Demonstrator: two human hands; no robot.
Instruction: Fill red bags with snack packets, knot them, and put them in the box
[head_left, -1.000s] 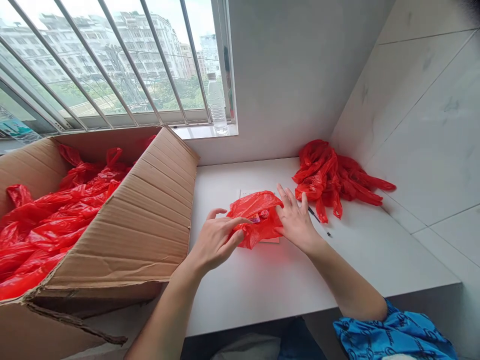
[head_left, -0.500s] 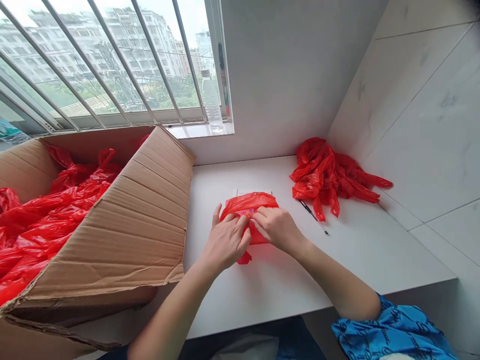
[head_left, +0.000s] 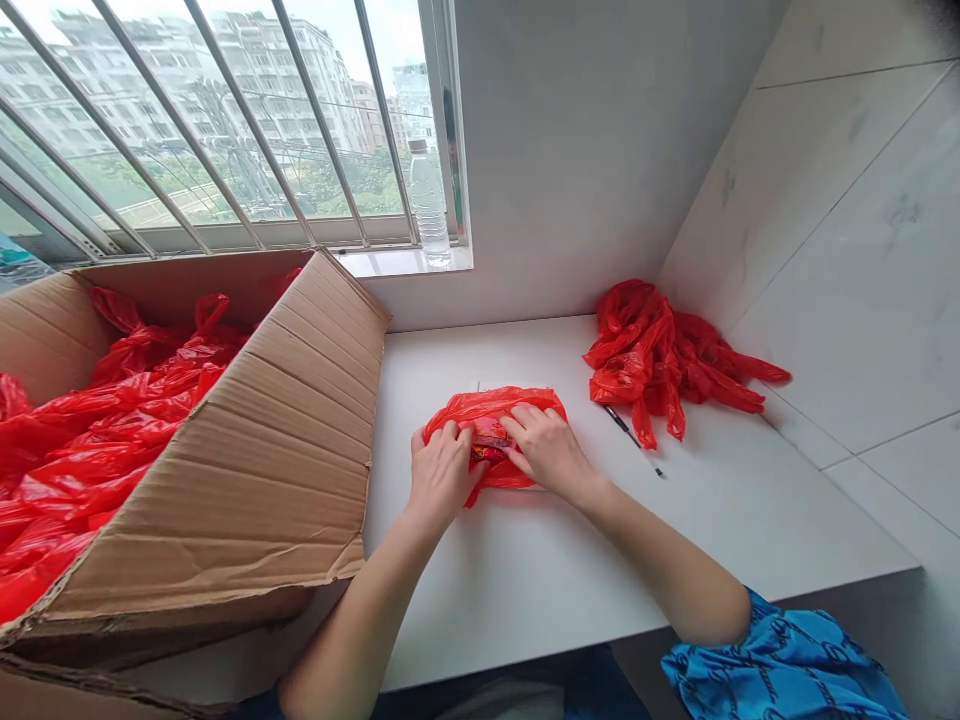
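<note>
A red plastic bag (head_left: 499,400) lies on the white table in front of me, its mouth spread apart. Inside the opening shows a shiny red and pink printed packet (head_left: 490,434); I cannot make out its contents. My left hand (head_left: 439,470) grips the left side of the bag, fingers curled over the edge. On the other side, my right hand (head_left: 553,452) holds the right edge with bent fingers, the thumb next to the packet. Something pale and flat peeks out from under the bag, mostly hidden.
A cardboard box (head_left: 285,430) filled with red plastic bags (head_left: 135,430) stands at the left. More crumpled red bags (head_left: 652,350) lie at the table's back right, beside a black pen (head_left: 630,437). A clear bottle (head_left: 430,205) stands on the windowsill under the barred window.
My hands have moved apart, the left one leftward. The bag's mouth is wider, and more of the printed packet shows inside.
</note>
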